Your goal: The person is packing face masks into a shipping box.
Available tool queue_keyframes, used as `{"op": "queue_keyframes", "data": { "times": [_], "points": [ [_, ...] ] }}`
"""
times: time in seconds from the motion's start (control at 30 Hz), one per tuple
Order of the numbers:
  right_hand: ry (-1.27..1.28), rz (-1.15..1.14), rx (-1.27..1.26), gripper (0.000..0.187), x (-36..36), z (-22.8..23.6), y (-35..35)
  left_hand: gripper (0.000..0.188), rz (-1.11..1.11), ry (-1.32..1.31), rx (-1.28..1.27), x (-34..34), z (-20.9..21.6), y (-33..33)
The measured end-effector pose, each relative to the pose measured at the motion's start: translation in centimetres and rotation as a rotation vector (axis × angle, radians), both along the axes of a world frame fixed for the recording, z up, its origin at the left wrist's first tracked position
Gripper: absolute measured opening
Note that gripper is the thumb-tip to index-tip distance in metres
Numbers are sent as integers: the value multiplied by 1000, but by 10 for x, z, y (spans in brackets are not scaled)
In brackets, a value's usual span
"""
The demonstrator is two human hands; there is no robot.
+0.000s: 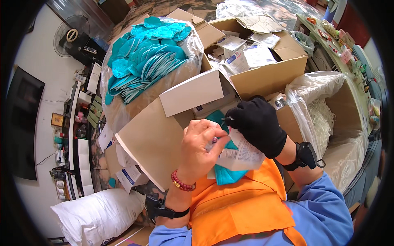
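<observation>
The step in hand seems to be fine fingertip work on a flat teal fabric face mask [215, 117], which lies between the hands, partly hidden by them, over a white translucent printed packet [246, 153] above the lap. The bare left hand [203, 141] stands at 9 o'clock of the mask, its thumb and forefinger pinched together; what they may grip is hidden. The black-gloved right hand [260, 125], at 3 o'clock, is curled with its fingertips bunched by the mask's upper edge; I cannot tell whether they pinch it. A rounded teal fabric piece [230, 176] shows at 6 o'clock under the packet, against the bright orange cloth apron [242, 213]. From the hands, a heap of teal fabric masks [150, 53] fills 11 o'clock, a brown cardboard box [266, 78] of white packets [238, 62] sits near 12, and pale stringy strands [322, 123] at 2. I judge that the next move calls for light, matched fingertip control, keeping mask and packet flat and uncreased
</observation>
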State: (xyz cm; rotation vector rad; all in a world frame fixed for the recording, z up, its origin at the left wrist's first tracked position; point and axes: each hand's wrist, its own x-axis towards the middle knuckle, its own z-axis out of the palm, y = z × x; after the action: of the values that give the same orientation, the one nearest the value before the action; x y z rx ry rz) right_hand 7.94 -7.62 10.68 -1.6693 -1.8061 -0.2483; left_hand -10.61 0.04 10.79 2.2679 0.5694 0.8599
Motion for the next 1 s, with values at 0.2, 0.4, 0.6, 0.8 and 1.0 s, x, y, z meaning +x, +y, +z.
{"op": "queue_keyframes", "data": {
  "times": [0.2, 0.4, 0.6, 0.8, 1.0],
  "points": [
    [-158, 58, -60, 24, -6, 13, -2, 22, -71, 141, -20, 4, -18, -1],
    [646, -128, -55, 92, 26, -1, -23, 20, 128, -221, -766, -11, -30, 0],
    [1098, -190, -51, 65, 27, -69, -38, 18, 15, -400, -1000, 0, -22, -8],
    [1643, -120, -355, 19, 15, -17, -55, 16, 69, -401, -874, -3, -35, -1],
    [1264, -488, -160, 20, 89, -16, -68, 9, 255, -825, -813, -51, -25, 41]
  ]
}}
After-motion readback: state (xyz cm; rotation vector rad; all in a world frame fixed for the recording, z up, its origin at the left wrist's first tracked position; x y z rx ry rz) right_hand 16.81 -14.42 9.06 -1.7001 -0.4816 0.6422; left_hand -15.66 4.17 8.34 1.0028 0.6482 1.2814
